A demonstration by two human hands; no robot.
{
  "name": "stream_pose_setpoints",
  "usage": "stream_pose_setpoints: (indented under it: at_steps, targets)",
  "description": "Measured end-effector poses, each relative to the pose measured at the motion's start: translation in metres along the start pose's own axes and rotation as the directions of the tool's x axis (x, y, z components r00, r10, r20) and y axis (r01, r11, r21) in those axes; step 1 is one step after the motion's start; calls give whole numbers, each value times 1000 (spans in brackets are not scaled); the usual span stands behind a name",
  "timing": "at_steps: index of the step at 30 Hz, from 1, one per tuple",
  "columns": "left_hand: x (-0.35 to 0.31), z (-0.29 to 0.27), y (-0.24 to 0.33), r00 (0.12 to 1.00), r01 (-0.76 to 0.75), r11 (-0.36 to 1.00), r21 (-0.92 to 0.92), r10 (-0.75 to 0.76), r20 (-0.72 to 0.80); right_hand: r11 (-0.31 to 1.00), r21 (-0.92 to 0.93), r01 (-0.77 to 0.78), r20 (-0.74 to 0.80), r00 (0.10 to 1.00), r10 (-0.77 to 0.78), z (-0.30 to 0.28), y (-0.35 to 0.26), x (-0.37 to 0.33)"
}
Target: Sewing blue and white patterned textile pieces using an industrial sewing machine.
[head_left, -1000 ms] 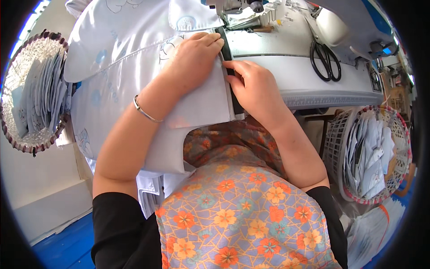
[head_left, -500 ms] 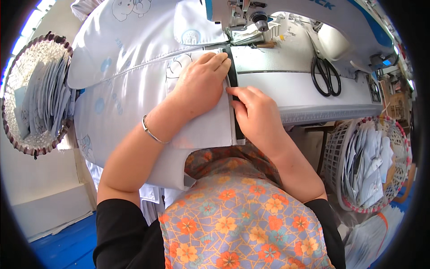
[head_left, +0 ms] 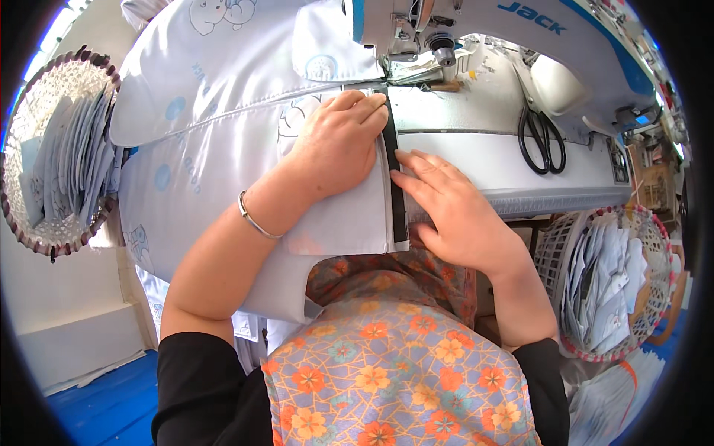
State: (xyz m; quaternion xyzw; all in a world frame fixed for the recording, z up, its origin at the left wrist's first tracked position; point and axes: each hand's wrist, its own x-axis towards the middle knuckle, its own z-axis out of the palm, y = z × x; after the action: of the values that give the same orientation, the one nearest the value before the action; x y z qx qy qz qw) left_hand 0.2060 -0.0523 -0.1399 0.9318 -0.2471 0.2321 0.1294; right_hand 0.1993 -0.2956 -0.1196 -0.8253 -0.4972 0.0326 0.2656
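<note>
My left hand [head_left: 341,141] presses down on a pale grey fabric piece [head_left: 335,223], its fingertips at the upper part of a black strip [head_left: 397,212] along the piece's right edge. Under that piece spreads a larger pale cloth [head_left: 223,178] with printed cartoon animals and stitched seams. To the right of the strip, my right hand [head_left: 461,212] lies with fingers stretched out and slightly apart, fingertips touching the strip's edge. Above both hands is the head of a white and blue sewing machine [head_left: 506,30].
Black-handled scissors [head_left: 541,141] lie on the machine bed [head_left: 476,156] to the right. A basket [head_left: 63,56] of folded cloth pieces stands at the left, and another basket [head_left: 547,256] of cloth pieces at the right. Bundled cloth [head_left: 610,401] sits at the lower right.
My right hand has shifted slightly down and right, its fingers spreading from a near pinch at the strip's edge. My left hand stays on the cloth. The whole view has shifted slightly.
</note>
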Motion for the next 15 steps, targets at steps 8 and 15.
stream_pose_setpoints:
  at_steps: [8, 15]
  targets:
    - [14, 6, -7, 999, -47, 999, -11, 47, -2, 980, -133, 149, -387, 902, -190, 28, 22, 21]
    - [24, 9, -11, 997, -74, 997, 6, 74, -3, 985, -124, 116, -395, 905, -157, 27, 25, 22]
